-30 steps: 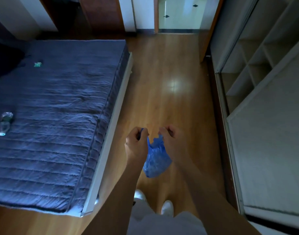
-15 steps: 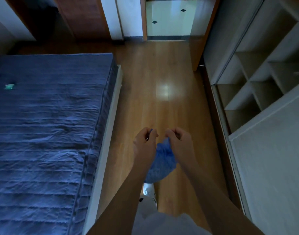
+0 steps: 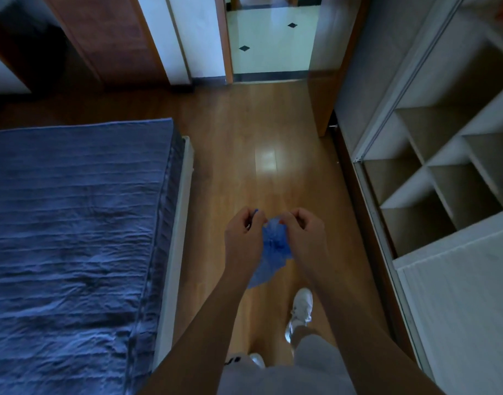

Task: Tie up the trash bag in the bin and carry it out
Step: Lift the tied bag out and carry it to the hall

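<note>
Left hand [image 3: 244,238]: curled into a loose fist, thumb and forefinger pinched on one top corner of the trash bag [image 3: 273,249]. Right hand [image 3: 301,232]: likewise curled, fingertips pinched on the opposite top corner. Hands close together, knuckles facing up, bag mouth gathered between them (knot itself not clearly readable in the dim light).

Trash bag: blue, thin plastic, small and crumpled. Held in the air in front of the body, above the floor [image 3: 244,155], hanging down between both forearms. Lower part partly hidden behind the left wrist.

Surroundings:
- Floor: wood planks, glossy, bright reflection patch ahead of the hands.
- Bed [image 3: 73,238]: on the left, covered with a wrinkled blue quilt, pale frame edge along the walkway.
- Wardrobe [image 3: 444,181]: on the right, sliding door partly open, bare shelf compartments visible.
- Doorway [image 3: 270,47]: straight ahead, opening onto a pale tiled floor with small dark diamond insets.
- Shoe [image 3: 301,309]: white, on the floor below the right forearm, forward of the body; a second shoe only partly visible near the bottom edge.
- Shorts [image 3: 287,377]: light grey, at the bottom of the view.
</note>
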`<state>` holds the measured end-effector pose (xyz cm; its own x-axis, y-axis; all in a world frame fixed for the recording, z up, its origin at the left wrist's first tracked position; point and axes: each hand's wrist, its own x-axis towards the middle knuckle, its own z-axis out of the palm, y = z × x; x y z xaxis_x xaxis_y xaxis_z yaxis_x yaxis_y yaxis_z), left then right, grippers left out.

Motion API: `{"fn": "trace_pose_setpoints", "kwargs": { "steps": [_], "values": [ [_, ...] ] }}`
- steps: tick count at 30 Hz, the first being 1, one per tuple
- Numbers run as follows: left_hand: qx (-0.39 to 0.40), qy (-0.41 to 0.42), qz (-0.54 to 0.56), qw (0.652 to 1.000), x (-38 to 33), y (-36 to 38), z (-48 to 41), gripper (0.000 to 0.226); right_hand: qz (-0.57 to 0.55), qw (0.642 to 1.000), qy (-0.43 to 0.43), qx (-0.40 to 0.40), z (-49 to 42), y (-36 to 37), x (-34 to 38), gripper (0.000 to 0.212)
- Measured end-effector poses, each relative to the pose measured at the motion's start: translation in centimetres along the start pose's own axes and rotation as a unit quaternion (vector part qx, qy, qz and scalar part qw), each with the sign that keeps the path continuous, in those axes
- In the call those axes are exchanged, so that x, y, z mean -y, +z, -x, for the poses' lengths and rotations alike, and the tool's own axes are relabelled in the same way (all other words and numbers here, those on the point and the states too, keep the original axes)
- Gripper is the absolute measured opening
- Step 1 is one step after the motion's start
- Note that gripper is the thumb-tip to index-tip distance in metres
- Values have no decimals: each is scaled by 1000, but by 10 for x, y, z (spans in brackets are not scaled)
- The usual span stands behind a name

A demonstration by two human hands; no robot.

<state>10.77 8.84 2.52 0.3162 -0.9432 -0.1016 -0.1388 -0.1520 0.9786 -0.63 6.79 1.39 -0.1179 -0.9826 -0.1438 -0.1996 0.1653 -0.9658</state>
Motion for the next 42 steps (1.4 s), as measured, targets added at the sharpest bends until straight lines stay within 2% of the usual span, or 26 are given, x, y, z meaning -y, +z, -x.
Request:
{"fn": "trace_pose_setpoints", "kwargs": {
  "steps": [6,11,16,24,31,36,42],
  "values": [
    [-2,-27,-7,1000,-3,42,-92,28,-13,1000,4,19,-101,0,4,23],
    [-42,-84,6,996,-22,93,-179,32,-4,999,3,41,-203,-17,19,21],
    [-77,-90,9,993,-41,136,-255,34,6,999,12,49,-299,-26,29,22],
    [-111,-93,16,989,-52,171,-354,28,2,999,-3,53,-400,-24,39,24],
    [-103,-79,14,991,-58,185,-447,38,11,998,7,55,-484,-1,51,23],
    [-70,-94,10,993,-65,180,-537,28,23,998,17,50,-562,37,68,24],
    [-40,-94,10,995,-78,165,-652,26,31,999,29,33,-664,92,104,23]
  ]
}}
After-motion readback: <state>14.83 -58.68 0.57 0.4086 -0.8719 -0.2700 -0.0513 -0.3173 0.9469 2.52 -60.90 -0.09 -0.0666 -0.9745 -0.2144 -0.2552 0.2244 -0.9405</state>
